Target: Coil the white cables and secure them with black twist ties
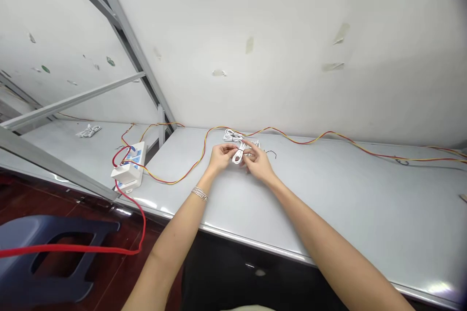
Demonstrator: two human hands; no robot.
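Note:
Both my hands meet over the grey shelf (pixel 292 189), around a small coiled white cable (pixel 238 154) with a dark tie at its middle. My left hand (pixel 221 156) pinches the coil from the left with thumb and forefinger. From the right, my right hand (pixel 258 161) grips the same coil, its fingers bent around it. Just behind them lies another bundled white cable (pixel 232 136), also bound with a dark tie. More white cable (pixel 257 144) shows partly behind my right hand. A short black twist tie (pixel 271 153) rests on the shelf to the right.
A white power strip (pixel 140 155) with plugs sits at the left, its red cord (pixel 143 223) hanging past the edge. Red and yellow wires (pixel 204 148) run along the wall. A metal frame post (pixel 138 53) rises at left. A blue stool (pixel 54 233) stands below.

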